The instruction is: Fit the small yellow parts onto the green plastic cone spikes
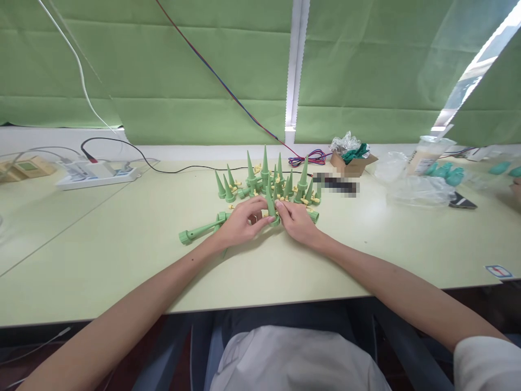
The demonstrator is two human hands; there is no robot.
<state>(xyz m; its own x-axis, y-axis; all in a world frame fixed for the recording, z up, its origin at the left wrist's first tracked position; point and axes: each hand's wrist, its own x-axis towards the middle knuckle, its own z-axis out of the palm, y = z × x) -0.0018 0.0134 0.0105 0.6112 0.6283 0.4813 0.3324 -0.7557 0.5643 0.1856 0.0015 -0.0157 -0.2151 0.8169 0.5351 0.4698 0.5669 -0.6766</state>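
A: Two hands meet at the middle of the pale green counter. What have they got?

B: One green cone spike, standing upright between them. The left hand curls in from 8 o'clock, thumb and fingers closed about the spike's lower part. The right hand comes in from 4 o'clock, its fingertips pressed on the spike's base; its grip is pinched nearly closed.

A: And around them?

B: A cluster of upright green spikes stands just beyond the hands at 12 o'clock, small yellow parts scattered among them. A longer green spike lies flat at 9 o'clock of the left hand, touching its wrist side.

A: Farther off?

B: A white power strip at 10 o'clock, with a black cable running from it. A small cardboard box at 1 o'clock, crumpled clear plastic bags and teal pieces at 2 o'clock. Green blinds hang behind, crossed by a red and blue wire.
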